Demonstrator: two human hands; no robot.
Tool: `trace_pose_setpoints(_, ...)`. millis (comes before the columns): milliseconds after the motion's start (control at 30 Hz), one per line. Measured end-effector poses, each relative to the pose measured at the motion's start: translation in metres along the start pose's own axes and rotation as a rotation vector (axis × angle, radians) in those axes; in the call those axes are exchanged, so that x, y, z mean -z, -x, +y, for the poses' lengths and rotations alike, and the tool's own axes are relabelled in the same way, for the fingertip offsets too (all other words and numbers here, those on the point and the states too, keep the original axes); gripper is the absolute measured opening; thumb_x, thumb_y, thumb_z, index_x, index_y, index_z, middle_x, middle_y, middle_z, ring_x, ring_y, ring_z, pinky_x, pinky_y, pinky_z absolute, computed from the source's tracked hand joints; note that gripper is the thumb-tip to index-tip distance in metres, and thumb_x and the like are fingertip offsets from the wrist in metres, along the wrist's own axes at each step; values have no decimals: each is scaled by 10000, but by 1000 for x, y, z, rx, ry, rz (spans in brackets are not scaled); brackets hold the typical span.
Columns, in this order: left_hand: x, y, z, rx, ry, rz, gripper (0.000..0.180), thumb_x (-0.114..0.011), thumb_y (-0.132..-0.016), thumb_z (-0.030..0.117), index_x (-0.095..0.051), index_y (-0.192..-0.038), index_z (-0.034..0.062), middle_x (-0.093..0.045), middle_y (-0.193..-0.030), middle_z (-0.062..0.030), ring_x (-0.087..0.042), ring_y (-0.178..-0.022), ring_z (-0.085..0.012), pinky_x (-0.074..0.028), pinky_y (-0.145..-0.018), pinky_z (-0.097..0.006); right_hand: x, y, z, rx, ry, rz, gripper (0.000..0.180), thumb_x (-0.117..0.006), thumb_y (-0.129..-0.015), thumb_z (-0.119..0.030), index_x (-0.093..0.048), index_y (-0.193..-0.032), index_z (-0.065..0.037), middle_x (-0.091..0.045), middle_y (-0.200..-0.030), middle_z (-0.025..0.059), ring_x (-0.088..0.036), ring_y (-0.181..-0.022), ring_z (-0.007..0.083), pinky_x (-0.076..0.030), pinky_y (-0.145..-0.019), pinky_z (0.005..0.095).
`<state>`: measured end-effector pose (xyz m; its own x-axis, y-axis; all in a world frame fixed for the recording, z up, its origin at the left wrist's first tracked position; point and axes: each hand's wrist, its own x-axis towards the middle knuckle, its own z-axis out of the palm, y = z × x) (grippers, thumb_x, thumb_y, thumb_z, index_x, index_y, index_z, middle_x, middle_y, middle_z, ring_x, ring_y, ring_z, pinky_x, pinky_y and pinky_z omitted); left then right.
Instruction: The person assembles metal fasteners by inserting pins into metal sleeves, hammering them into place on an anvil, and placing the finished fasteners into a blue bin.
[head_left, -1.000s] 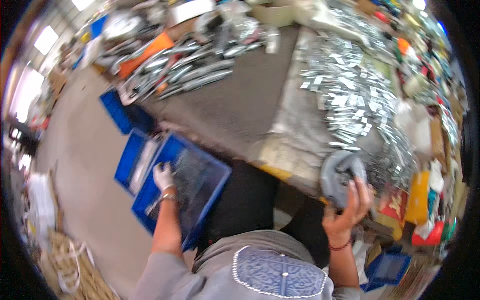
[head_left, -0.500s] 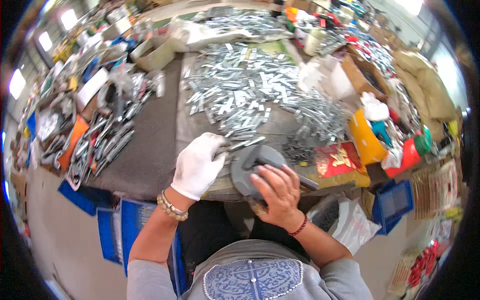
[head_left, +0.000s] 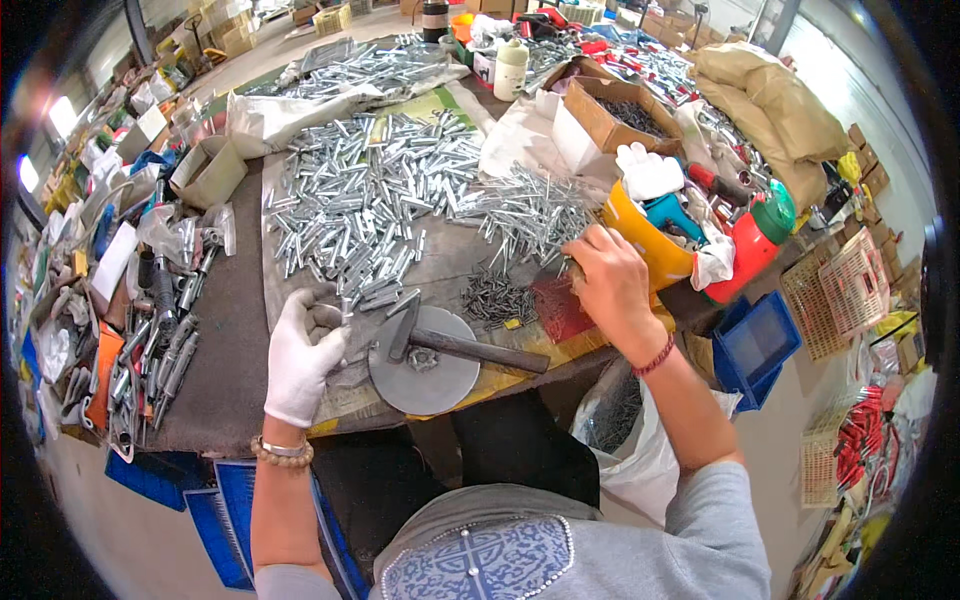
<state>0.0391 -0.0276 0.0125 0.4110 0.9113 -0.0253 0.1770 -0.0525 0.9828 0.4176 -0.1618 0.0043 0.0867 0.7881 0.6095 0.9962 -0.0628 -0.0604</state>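
Observation:
My left hand [head_left: 302, 358], in a white glove, is closed at the near edge of a heap of short silvery metal tubes [head_left: 365, 190]. One metal tube [head_left: 347, 308] stands between its thumb and fingers. My bare right hand [head_left: 612, 285] hangs over the right side, beside a pile of thin metal pins [head_left: 530, 215]. Its fingertips are pinched together; whatever they hold cannot be made out. Between my hands a hammer [head_left: 480, 350] lies with its head and part of its handle on a round grey metal disc [head_left: 425, 385].
Small dark pins [head_left: 497, 298] lie beyond the disc. A red packet [head_left: 560, 305] is partly under my right hand. A yellow container [head_left: 650, 245] with gloves, a red-and-green bottle [head_left: 750, 255] and a cardboard box [head_left: 620, 115] stand right. Metal tools [head_left: 165, 350] crowd the left.
My right hand has left the hammer, which now lies on the disc, and moved right to the pins. My left hand still holds a metal tube. The view has shifted.

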Motion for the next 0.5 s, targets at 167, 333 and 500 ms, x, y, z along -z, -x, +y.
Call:
trace_pose_setpoints(167, -15, 34, 10, 32, 304, -26, 543, -687, -933, 60, -535, -1449, -16, -655, -1074, -48, -691, -892, -106, -587, -687, -223, -10, -17, 12, 193, 192, -176, 98, -689, -852, -72, -750, -922, -103, -636, -1019, 60, -664, -1035, 278, -553, -909, 414)
trace_pose_setpoints(333, -28, 57, 0, 106, 108, -137, 294, -759, -936, 16, -660, -1213, 11, -748, -1014, -68, -685, -796, -94, -558, -676, -231, 1, -25, 12, 355, 132, -211, 134, -708, -824, -88, -689, -954, -112, -635, -1004, 58, -665, -1025, 262, -557, -895, 419)
trace_pose_setpoints(500, -36, 68, -7, -66, -253, -66, 173, -813, -904, 6, -734, -1058, 2, -728, -1009, -63, -687, -911, -138, -556, -796, -302, 23, -7, -55, -167, -720, -141, 355, -777, -858, 65, -670, -1166, -76, -727, -1052, 87, -762, -933, 215, -604, -790, 320)
